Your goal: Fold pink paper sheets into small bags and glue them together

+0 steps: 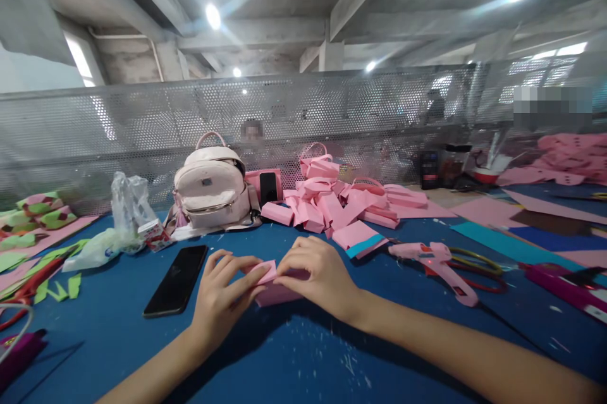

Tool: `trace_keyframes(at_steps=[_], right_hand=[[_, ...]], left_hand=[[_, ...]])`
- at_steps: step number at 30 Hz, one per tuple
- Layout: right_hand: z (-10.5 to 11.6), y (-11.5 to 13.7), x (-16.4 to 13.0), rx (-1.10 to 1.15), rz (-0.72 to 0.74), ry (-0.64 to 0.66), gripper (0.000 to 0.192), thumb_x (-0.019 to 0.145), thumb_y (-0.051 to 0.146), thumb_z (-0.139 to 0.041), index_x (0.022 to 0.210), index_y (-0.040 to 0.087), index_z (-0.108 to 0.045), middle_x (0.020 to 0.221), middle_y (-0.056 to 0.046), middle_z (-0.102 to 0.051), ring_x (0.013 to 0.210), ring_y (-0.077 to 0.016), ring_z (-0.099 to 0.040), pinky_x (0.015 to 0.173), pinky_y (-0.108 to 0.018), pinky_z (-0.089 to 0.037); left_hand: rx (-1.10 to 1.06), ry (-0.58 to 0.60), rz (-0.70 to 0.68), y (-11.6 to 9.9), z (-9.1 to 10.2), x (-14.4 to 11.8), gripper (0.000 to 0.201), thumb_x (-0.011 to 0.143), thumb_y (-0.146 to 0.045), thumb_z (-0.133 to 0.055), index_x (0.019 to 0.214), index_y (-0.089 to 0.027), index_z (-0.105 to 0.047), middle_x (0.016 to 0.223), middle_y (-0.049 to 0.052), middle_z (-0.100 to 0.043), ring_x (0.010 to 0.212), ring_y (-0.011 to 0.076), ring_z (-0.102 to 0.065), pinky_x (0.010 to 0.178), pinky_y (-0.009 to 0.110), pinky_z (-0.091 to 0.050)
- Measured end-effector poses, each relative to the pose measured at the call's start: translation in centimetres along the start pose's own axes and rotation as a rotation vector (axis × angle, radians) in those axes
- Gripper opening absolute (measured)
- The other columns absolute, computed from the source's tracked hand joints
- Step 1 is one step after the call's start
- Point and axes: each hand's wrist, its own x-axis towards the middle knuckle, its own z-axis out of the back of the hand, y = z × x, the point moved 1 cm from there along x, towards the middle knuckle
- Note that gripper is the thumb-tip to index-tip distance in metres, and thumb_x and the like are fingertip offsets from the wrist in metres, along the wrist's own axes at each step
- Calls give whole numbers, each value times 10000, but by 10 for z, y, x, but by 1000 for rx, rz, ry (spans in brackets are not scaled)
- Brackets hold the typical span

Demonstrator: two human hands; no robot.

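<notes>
My left hand [220,293] and my right hand [317,277] both press on a small folded pink paper piece [275,293] lying on the blue table [294,353]. The left fingers pinch its upper left flap; the right fingers cover its right end. A black phone [176,280] lies just left of my left hand. A pink glue gun [439,265] rests to the right of my right hand.
A heap of folded pink paper pieces [332,202] and a pale pink backpack [212,192] stand behind, before a perforated metal screen [142,126]. A plastic bag [118,227], green paper scraps [28,252], red scissors [28,287] lie left. Coloured sheets [521,220] lie right. A person sits behind the screen.
</notes>
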Motion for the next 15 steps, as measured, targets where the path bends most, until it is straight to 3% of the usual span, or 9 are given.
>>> trace_keyframes(at_steps=[6,15], right_hand=[[-3,0,-1,15,28,-5,91,823,255,-785,793,209,-713,776,35,-751,723,-153,-585,697,-303,-374],[-3,1,-2,10,40,26,104,880,275,-726,889,191,-666,846,8,-709,788,-161,-573,739,-302,-387]], left_hand=[[96,-26,-6,-4,3,3,225,978,-257,-575,1166,-277,-696,1073,42,-755,882,203,-625,953,445,-343],[72,-66,-75,-6,4,4,174,978,-210,-569,1064,-235,-718,1044,3,-783,922,207,-643,1033,475,-314]])
